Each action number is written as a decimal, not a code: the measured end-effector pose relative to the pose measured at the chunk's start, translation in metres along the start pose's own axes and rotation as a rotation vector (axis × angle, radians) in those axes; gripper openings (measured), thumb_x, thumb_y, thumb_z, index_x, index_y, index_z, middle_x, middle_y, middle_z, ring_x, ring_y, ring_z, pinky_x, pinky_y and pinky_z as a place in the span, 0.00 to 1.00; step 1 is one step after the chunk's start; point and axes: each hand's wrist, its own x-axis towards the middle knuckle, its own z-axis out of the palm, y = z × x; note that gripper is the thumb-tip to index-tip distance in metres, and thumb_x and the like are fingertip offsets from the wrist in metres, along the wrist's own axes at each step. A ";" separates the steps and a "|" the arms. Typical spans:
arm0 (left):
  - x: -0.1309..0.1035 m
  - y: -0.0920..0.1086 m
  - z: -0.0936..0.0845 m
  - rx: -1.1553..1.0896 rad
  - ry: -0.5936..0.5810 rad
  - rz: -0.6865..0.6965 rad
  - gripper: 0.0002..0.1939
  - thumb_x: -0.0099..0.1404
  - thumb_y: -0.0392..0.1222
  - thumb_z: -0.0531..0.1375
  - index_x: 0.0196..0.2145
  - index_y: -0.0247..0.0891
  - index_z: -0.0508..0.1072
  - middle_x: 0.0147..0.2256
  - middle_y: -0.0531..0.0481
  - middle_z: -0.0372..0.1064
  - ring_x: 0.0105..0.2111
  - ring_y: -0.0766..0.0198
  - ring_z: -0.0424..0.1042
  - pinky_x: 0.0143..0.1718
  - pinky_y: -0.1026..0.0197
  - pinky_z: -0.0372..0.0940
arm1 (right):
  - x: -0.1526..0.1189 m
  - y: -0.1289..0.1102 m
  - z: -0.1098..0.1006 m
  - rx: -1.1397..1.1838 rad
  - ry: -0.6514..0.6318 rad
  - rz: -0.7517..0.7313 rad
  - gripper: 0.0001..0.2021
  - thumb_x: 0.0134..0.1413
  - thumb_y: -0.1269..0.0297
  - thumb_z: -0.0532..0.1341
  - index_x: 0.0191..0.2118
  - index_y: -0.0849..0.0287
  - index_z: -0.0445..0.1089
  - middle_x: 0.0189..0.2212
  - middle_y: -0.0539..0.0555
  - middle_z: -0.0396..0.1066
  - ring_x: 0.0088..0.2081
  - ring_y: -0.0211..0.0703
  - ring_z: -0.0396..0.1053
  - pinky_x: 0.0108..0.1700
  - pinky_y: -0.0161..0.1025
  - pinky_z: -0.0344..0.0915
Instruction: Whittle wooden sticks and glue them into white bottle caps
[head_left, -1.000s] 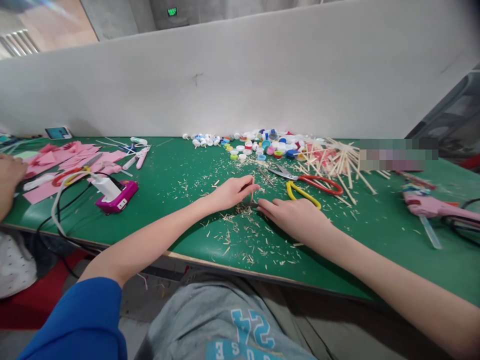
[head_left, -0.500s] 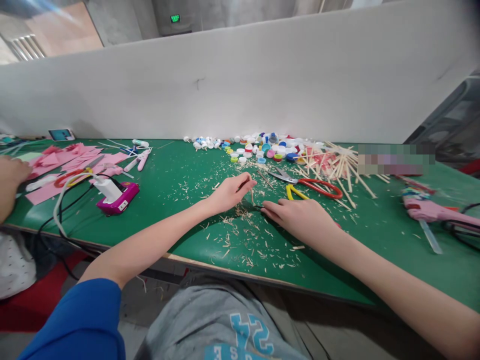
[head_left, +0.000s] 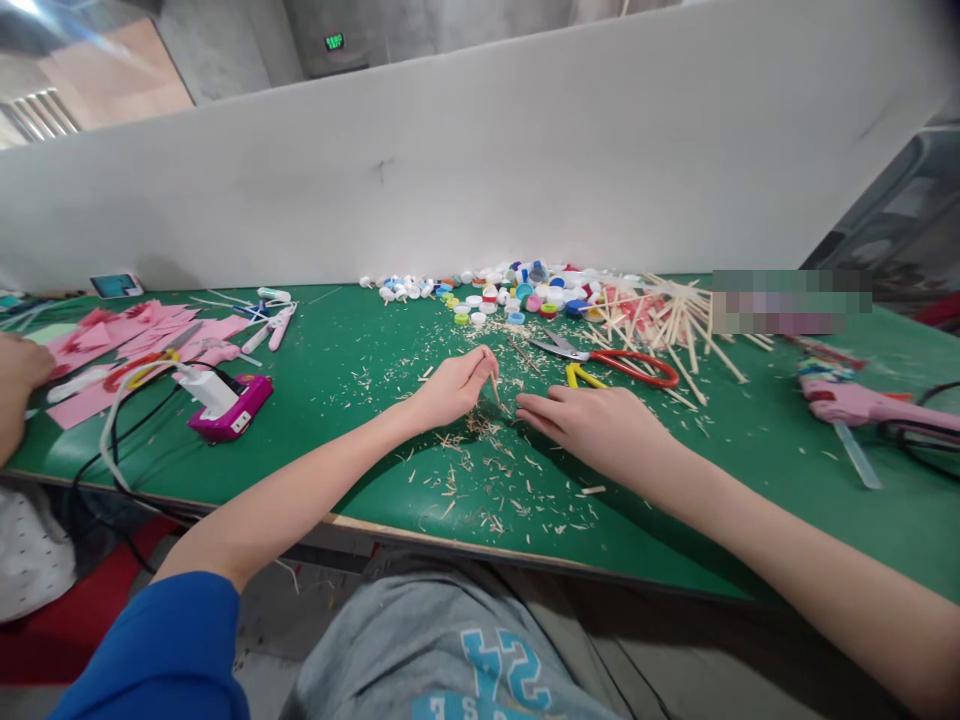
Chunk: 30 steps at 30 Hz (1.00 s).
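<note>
My left hand pinches a short thin wooden stick between thumb and fingertips, its lower end pointing down at the table. Close by on the right, my right hand is closed with its knuckles up; what it grips is mostly hidden under the fingers. Wood shavings lie scattered below and around both hands. Just beyond the right hand rest red-handled scissors with the blades apart, and a tool with yellow handles, partly covered by that hand.
Coloured bottle caps and a heap of wooden sticks lie along the white partition. A pink glue gun is at right. Leftward are a magenta power strip, pink sheets and another person's hand.
The view has shifted slightly. The dark thin tip seen ahead of my right fingers before is now hardly visible. My left hand keeps its pinch on the stick.
</note>
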 end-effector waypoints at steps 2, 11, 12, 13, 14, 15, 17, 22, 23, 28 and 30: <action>0.000 0.000 0.000 -0.002 -0.004 0.000 0.20 0.74 0.51 0.42 0.34 0.38 0.64 0.25 0.54 0.63 0.24 0.69 0.61 0.30 0.64 0.56 | -0.001 0.003 0.001 0.022 0.038 -0.013 0.25 0.69 0.53 0.40 0.43 0.52 0.74 0.23 0.50 0.68 0.19 0.32 0.54 0.24 0.38 0.37; 0.000 -0.001 0.003 -0.061 0.040 0.019 0.18 0.74 0.51 0.43 0.35 0.38 0.65 0.26 0.54 0.61 0.25 0.69 0.59 0.31 0.63 0.57 | -0.001 0.014 0.005 0.110 0.060 -0.012 0.24 0.68 0.49 0.43 0.48 0.49 0.74 0.29 0.50 0.73 0.25 0.35 0.64 0.24 0.36 0.42; 0.001 -0.001 0.003 -0.075 0.063 0.019 0.18 0.74 0.51 0.43 0.36 0.38 0.65 0.27 0.54 0.60 0.25 0.69 0.59 0.31 0.63 0.57 | 0.000 0.014 0.004 0.102 0.047 0.008 0.24 0.68 0.49 0.43 0.48 0.50 0.74 0.30 0.50 0.73 0.26 0.36 0.65 0.24 0.36 0.42; 0.001 -0.001 0.004 -0.088 0.086 0.018 0.17 0.74 0.51 0.43 0.37 0.38 0.65 0.27 0.54 0.60 0.25 0.69 0.59 0.31 0.63 0.57 | 0.000 0.014 0.004 0.092 0.035 0.034 0.24 0.68 0.49 0.43 0.47 0.50 0.74 0.31 0.50 0.73 0.27 0.37 0.66 0.24 0.36 0.42; 0.002 -0.002 0.004 -0.102 0.107 0.015 0.17 0.74 0.51 0.44 0.38 0.38 0.65 0.28 0.54 0.60 0.26 0.69 0.59 0.31 0.63 0.57 | 0.000 0.014 0.003 0.084 0.025 0.064 0.24 0.68 0.49 0.42 0.47 0.51 0.74 0.31 0.51 0.74 0.27 0.37 0.66 0.24 0.36 0.43; 0.002 -0.002 0.004 -0.116 0.121 0.011 0.16 0.73 0.50 0.45 0.39 0.38 0.65 0.28 0.54 0.60 0.26 0.69 0.59 0.31 0.63 0.57 | 0.001 0.014 0.002 0.081 0.021 0.095 0.24 0.68 0.49 0.42 0.46 0.52 0.74 0.32 0.51 0.74 0.28 0.38 0.67 0.24 0.36 0.43; 0.002 -0.001 0.004 -0.152 0.129 0.000 0.14 0.73 0.49 0.47 0.41 0.38 0.66 0.29 0.53 0.62 0.27 0.69 0.60 0.31 0.64 0.57 | 0.001 0.016 0.001 0.088 0.032 0.142 0.24 0.69 0.50 0.42 0.46 0.54 0.73 0.34 0.52 0.74 0.31 0.40 0.69 0.25 0.37 0.45; 0.002 0.006 0.005 -0.297 0.114 -0.034 0.11 0.71 0.46 0.50 0.42 0.38 0.67 0.29 0.54 0.64 0.30 0.69 0.65 0.35 0.64 0.60 | 0.000 0.019 -0.004 0.144 0.083 0.224 0.22 0.68 0.53 0.44 0.46 0.56 0.72 0.39 0.54 0.75 0.35 0.41 0.71 0.25 0.37 0.49; 0.002 0.008 0.006 -0.329 0.116 -0.044 0.10 0.71 0.45 0.50 0.41 0.38 0.67 0.29 0.54 0.64 0.30 0.70 0.64 0.35 0.64 0.61 | 0.000 0.019 -0.005 0.155 0.078 0.256 0.22 0.68 0.53 0.44 0.46 0.56 0.72 0.40 0.54 0.75 0.34 0.41 0.71 0.25 0.37 0.50; 0.004 0.015 0.006 -0.474 0.147 -0.109 0.05 0.68 0.41 0.52 0.38 0.38 0.65 0.28 0.55 0.66 0.29 0.71 0.66 0.36 0.64 0.64 | 0.002 0.019 -0.011 0.201 0.020 0.355 0.23 0.67 0.52 0.42 0.39 0.58 0.71 0.34 0.55 0.75 0.30 0.42 0.69 0.27 0.39 0.52; 0.006 0.015 0.007 -0.524 0.158 -0.147 0.03 0.67 0.39 0.54 0.35 0.38 0.64 0.28 0.54 0.69 0.29 0.72 0.67 0.37 0.64 0.64 | 0.002 0.020 -0.011 0.200 0.011 0.376 0.23 0.67 0.52 0.42 0.37 0.58 0.70 0.32 0.54 0.74 0.29 0.42 0.68 0.26 0.38 0.51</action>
